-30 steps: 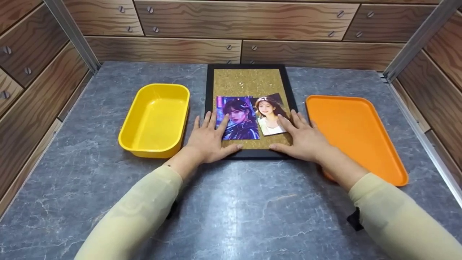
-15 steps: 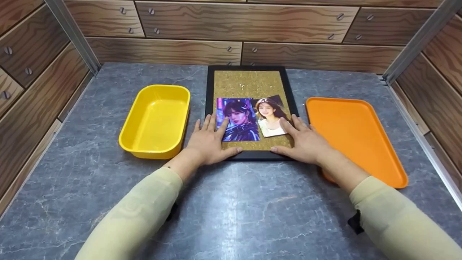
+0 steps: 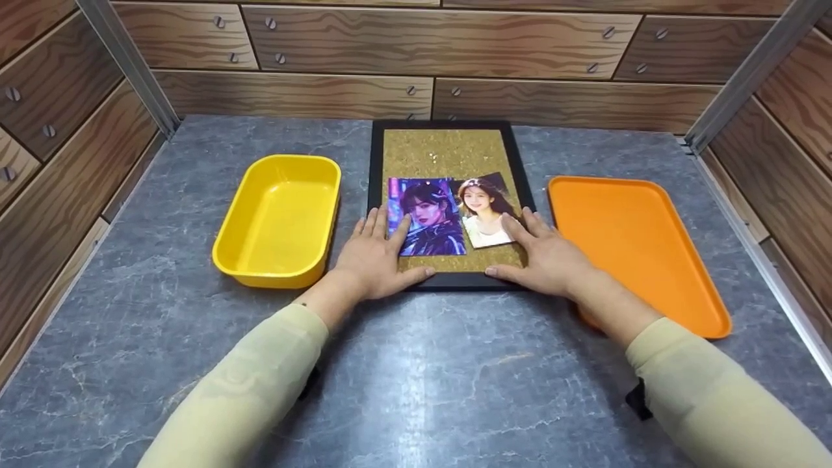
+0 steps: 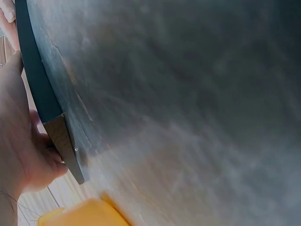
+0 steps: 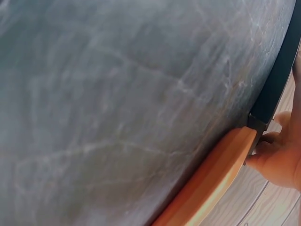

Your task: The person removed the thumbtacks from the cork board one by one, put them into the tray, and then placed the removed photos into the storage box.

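A cork board [image 3: 455, 263] with a black frame lies flat on the table. Two photo prints are on its lower half: a purple-and-blue portrait [image 3: 429, 237] at left and a slightly tilted portrait with a white top [image 3: 486, 227] at right. My left hand [image 3: 370, 260] rests flat over the board's lower left corner, fingers straight, thumb on the front edge. On the lower right corner my right hand [image 3: 551, 259] rests likewise, its index fingertip at the edge of the right photo. From the side, the left wrist view shows the black frame edge [image 4: 37, 70] beside the hand.
To the left stands a deep yellow bin [image 3: 276, 221] with nothing seen inside. A flat orange tray [image 3: 637, 227] lies to the right, partly under the right forearm. Wood-patterned walls [image 3: 416, 39] enclose the grey marbled table [image 3: 416, 390] at the back and sides.
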A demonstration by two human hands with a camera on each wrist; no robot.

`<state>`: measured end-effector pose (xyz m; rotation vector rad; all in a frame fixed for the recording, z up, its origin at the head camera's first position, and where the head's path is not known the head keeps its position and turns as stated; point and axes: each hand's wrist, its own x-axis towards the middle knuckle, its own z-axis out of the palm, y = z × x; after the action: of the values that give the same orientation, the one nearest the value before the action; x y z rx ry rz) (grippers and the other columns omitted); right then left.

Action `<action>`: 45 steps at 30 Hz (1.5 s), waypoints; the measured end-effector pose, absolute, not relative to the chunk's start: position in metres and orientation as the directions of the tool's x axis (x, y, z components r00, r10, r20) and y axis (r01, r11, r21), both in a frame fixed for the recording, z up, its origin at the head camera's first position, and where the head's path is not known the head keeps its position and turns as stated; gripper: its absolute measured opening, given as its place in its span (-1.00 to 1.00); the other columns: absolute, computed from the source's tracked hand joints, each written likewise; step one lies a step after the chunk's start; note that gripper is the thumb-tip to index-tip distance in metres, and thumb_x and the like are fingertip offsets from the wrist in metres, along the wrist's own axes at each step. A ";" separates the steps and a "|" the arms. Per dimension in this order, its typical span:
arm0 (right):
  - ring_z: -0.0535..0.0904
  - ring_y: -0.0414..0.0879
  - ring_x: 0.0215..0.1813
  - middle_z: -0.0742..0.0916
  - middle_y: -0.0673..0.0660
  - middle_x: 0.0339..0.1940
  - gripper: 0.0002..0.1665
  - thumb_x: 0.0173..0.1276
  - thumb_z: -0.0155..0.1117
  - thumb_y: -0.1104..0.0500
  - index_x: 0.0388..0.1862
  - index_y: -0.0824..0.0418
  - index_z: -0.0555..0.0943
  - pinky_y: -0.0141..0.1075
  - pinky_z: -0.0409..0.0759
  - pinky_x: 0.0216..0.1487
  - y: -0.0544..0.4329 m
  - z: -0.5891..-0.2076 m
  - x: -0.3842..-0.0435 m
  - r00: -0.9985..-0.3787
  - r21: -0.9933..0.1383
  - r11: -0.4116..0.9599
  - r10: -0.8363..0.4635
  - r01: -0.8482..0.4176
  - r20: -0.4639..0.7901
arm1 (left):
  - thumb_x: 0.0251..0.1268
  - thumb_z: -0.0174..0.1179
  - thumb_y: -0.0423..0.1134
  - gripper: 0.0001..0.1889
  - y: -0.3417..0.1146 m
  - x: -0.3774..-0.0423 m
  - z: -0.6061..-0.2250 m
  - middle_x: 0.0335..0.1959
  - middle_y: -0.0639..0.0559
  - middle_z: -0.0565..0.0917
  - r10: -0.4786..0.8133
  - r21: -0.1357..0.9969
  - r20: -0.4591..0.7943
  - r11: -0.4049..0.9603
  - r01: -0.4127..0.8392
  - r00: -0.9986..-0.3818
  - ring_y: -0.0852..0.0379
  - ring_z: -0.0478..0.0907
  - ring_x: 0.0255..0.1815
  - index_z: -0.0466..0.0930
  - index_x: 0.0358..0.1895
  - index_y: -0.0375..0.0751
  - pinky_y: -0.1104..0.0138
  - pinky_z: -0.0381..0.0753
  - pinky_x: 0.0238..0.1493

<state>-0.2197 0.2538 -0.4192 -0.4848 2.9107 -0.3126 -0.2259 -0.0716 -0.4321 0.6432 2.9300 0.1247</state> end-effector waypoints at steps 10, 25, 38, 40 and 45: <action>0.00 0.46 0.69 -0.01 0.45 0.74 0.35 0.31 0.14 -0.67 0.79 0.09 0.03 0.34 0.19 0.58 0.254 -0.421 -0.219 -0.936 -0.245 0.925 -0.329 -0.291 -0.129 | 0.34 -0.34 0.71 0.17 -0.071 -0.224 -0.430 0.69 -0.51 -0.10 0.429 0.086 -0.123 0.903 0.421 -0.895 -0.37 -0.20 0.73 -0.15 0.77 -0.07 -0.06 -0.14 0.72; -0.01 0.47 0.69 0.00 0.46 0.74 0.37 0.29 0.15 -0.68 0.79 0.11 0.04 0.34 0.17 0.59 0.254 -0.420 -0.219 -0.937 -0.246 0.925 -0.328 -0.291 -0.123 | 0.33 -0.33 0.71 0.19 -0.069 -0.225 -0.431 0.69 -0.51 -0.13 0.426 0.082 -0.142 0.905 0.418 -0.894 -0.39 -0.21 0.73 -0.18 0.77 -0.09 -0.05 -0.16 0.72; -0.02 0.47 0.69 0.03 0.44 0.74 0.39 0.27 0.14 -0.70 0.79 0.10 0.04 0.35 0.18 0.58 0.254 -0.424 -0.204 -0.941 -0.244 0.926 -0.321 -0.289 -0.103 | 0.33 -0.33 0.72 0.19 -0.070 -0.210 -0.431 0.69 -0.52 -0.10 0.430 0.069 -0.127 0.903 0.424 -0.894 -0.41 -0.16 0.72 -0.18 0.77 -0.08 -0.09 -0.08 0.71; -0.01 0.47 0.68 0.04 0.45 0.74 0.39 0.27 0.16 -0.69 0.79 0.11 0.05 0.35 0.19 0.58 0.254 -0.425 -0.202 -0.942 -0.245 0.925 -0.321 -0.290 -0.097 | 0.33 -0.31 0.71 0.19 -0.070 -0.208 -0.431 0.68 -0.53 -0.08 0.434 0.069 -0.115 0.901 0.428 -0.894 -0.42 -0.14 0.71 -0.15 0.77 -0.09 -0.09 -0.06 0.71; 0.01 0.50 0.67 0.07 0.48 0.72 0.38 0.28 0.19 -0.67 0.78 0.14 0.07 0.36 0.21 0.56 0.254 -0.424 -0.197 -0.941 -0.247 0.921 -0.330 -0.302 -0.078 | 0.34 -0.28 0.70 0.18 -0.071 -0.202 -0.430 0.67 -0.54 -0.04 0.441 0.074 -0.094 0.897 0.436 -0.893 -0.42 -0.11 0.71 -0.12 0.77 -0.10 -0.09 -0.04 0.70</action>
<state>-0.1970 0.2544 -0.4245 -0.4896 2.9621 -0.3532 -0.2023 -0.0709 -0.4302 0.6844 2.9535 0.0775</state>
